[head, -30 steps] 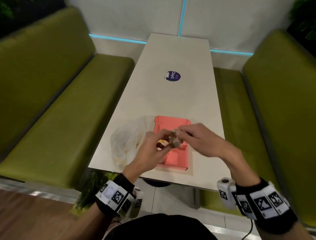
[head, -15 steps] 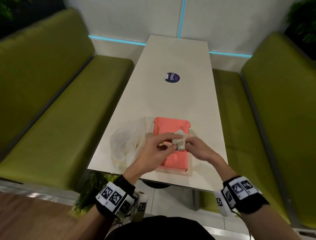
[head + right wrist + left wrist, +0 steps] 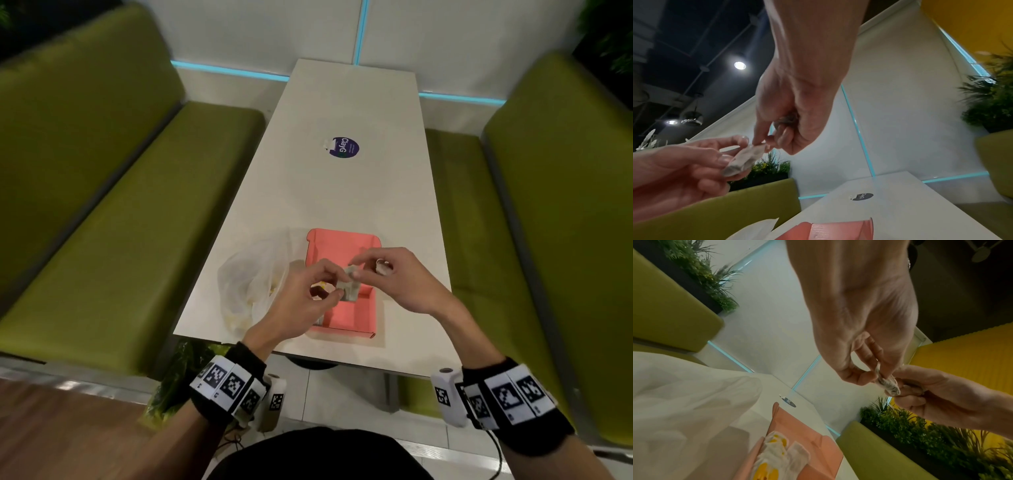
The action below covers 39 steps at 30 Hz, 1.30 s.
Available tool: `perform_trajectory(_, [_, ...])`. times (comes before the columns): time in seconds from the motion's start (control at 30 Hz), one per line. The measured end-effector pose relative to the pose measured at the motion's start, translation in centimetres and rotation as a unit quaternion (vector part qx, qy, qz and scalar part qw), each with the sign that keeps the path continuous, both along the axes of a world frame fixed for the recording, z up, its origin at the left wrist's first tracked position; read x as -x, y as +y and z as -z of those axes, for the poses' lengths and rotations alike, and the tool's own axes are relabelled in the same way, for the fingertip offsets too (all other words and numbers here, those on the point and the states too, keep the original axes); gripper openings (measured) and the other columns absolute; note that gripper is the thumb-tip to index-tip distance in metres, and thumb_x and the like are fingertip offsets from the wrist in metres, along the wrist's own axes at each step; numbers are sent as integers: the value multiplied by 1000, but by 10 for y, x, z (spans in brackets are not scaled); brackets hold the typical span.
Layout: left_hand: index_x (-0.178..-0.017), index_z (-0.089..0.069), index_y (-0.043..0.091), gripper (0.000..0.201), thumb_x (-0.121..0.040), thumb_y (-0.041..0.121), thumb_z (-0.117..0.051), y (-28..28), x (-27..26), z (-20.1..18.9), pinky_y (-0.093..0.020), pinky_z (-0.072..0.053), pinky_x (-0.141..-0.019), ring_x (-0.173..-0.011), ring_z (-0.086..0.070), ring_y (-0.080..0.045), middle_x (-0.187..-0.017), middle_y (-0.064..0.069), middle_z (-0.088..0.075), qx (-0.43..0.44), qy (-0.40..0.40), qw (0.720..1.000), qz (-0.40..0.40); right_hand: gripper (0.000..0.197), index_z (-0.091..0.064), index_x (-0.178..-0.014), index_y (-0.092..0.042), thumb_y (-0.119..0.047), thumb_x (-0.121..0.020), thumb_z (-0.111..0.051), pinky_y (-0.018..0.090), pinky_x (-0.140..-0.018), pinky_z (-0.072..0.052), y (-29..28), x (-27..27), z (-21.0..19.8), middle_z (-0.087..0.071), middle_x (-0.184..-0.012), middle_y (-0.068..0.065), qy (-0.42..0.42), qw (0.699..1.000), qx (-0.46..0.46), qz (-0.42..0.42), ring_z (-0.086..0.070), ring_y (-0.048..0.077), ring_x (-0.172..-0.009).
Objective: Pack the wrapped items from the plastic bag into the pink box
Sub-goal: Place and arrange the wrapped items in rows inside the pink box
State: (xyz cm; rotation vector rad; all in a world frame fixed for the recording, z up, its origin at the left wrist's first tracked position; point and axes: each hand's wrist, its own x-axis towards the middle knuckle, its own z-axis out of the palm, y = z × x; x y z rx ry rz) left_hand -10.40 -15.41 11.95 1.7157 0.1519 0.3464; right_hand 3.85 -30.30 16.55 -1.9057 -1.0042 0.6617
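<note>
A small grey-white wrapped item (image 3: 350,285) hangs above the open pink box (image 3: 356,318). My left hand (image 3: 337,286) pinches its near end between thumb and forefinger. My right hand (image 3: 356,271) pinches its far tip, with the other fingers curled. The left wrist view shows the left hand (image 3: 869,374) and the right hand (image 3: 906,391) meeting on the wrapped item (image 3: 889,385). In the right wrist view the right hand (image 3: 761,142) holds the upper corner of the wrapped item (image 3: 744,160). White and yellow wrapped items (image 3: 774,454) lie in the pink box (image 3: 813,433). The plastic bag (image 3: 251,284) sits to the left of the box.
The white table (image 3: 342,192) carries a round dark sticker (image 3: 344,147) at its middle. Green benches (image 3: 102,205) flank it on both sides. The near table edge (image 3: 342,356) runs just below the box. A white wall stands at the far end.
Both hands have kept hold of the wrapped item above the box. The right hand dipped towards me half a second ago and has risen back up.
</note>
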Motion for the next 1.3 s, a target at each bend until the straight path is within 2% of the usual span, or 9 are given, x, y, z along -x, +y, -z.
perform_trajectory(0.13, [-96,-53,15,26,-88,-8,-62,-1,-2,16,-23,-45,-67,-93,-68,-21,-91,-1,-65,20,8,1000,-12,2,-74,-86,-23,-21,-88,-73,20,-79,-44,4,-3,12,-68,-84,-10,-64,997,38,0,-60,5,-84])
perform_trajectory(0.27, [-93,-50,16,27,-89,-7,-62,-4,-3,36,-22,-44,-63,-90,-66,-12,-90,14,-63,25,30,999,-21,7,-68,-84,-23,-21,-90,-69,10,-76,-40,8,-4,29,-66,-83,-13,-111,990,84,-23,-57,-2,-85])
perform_trajectory(0.47, [-101,-53,17,17,-92,9,-64,0,0,64,-20,-47,-69,-92,-60,-4,-100,12,-59,-71,85,991,-82,10,-66,-88,-18,-26,-94,-63,26,-80,-45,15,-9,72,-65,-91,-8,-158,978,133,-41,-58,10,-89])
perform_trajectory(0.53, [-101,-54,17,11,-93,16,-62,0,4,69,-20,-44,-71,-89,-57,-8,-96,11,-57,-140,104,979,-103,13,-68,-93,-15,-27,-95,-62,30,-82,-47,20,-11,86,-67,-95,-3,-175,971,157,-42,-60,15,-92])
perform_trajectory(0.63, [-100,-57,15,7,-94,18,-58,-3,7,79,-33,-47,-76,-92,-55,-15,-104,5,-60,-297,104,947,-67,16,-67,-97,-12,-26,-97,-60,33,-82,-45,32,-11,103,-67,-100,4,-194,959,200,-55,-59,22,-96])
perform_trajectory(0.83, [-118,-61,14,31,-96,33,-50,-14,-1,99,-39,-45,-93,-114,-52,-25,-126,-4,-62,-485,155,860,42,15,-67,-100,-15,-27,-96,-59,43,-81,-51,55,-14,119,-68,-103,8,-211,943,252,-55,-61,28,-97])
perform_trajectory(1.03, [-115,-63,14,35,-98,39,-46,-18,-6,114,-39,-43,-94,-106,-60,-25,-117,-5,-65,-562,162,807,86,15,-66,-97,-11,-21,-97,-55,39,-73,-50,63,-18,119,-68,-100,10,-252,935,250,-25,-60,29,-93])
perform_trajectory(1.2, [-117,-64,14,38,-97,42,-47,-18,-12,113,-40,-42,-96,-110,-55,-27,-121,-7,-63,-569,155,803,85,16,-65,-97,-10,-19,-97,-52,40,-71,-50,65,-21,118,-67,-100,9,-260,932,251,-20,-60,29,-93])
perform_trajectory(1.3, [-109,-68,15,39,-93,45,-49,-17,-18,111,-40,-43,-93,-110,-54,-28,-120,-8,-64,-576,139,802,68,14,-64,-98,-11,-20,-97,-53,40,-72,-51,67,-21,117,-67,-99,9,-266,930,254,-20,-60,29,-93])
